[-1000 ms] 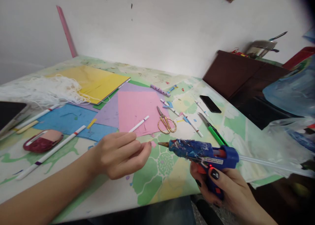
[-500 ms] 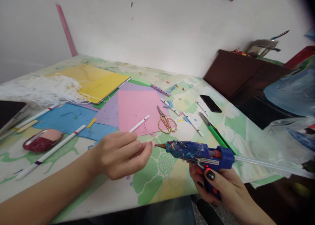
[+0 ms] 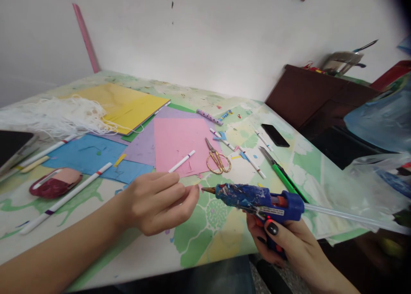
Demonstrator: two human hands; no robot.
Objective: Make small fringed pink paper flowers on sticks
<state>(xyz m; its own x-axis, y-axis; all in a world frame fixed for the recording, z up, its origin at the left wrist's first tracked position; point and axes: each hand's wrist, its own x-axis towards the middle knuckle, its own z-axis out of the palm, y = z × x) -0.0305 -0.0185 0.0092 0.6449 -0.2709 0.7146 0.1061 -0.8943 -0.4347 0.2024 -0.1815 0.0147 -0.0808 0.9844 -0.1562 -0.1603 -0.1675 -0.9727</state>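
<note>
My right hand (image 3: pixel 282 238) is wrapped around the handle of a blue hot glue gun (image 3: pixel 244 195), with a red light glowing by the thumb. A clear glue stick (image 3: pixel 337 212) juts out of its back end. The gun's brown nozzle points left, at the fingertips of my left hand (image 3: pixel 163 202). That hand is closed in a pinch on a tiny pink scrap (image 3: pixel 201 187), mostly hidden by the fingers. The nozzle tip is at the scrap; whether they touch I cannot tell. Beyond the hands lie gold-handled scissors (image 3: pixel 217 159) on a pink sheet (image 3: pixel 180 135).
A green utility knife (image 3: pixel 284 176) and a black phone (image 3: pixel 275 135) lie to the right. White sticks with coloured bands (image 3: pixel 67 197) are scattered about. At left are white cord (image 3: pixel 54 116), a maroon-and-pink case (image 3: pixel 56 183), a blue sheet (image 3: pixel 93 154) and a yellow sheet (image 3: pixel 128 105).
The glue gun has shifted very slightly left, its nozzle closer to the left fingertips. My left hand has hardly moved and keeps its pinch.
</note>
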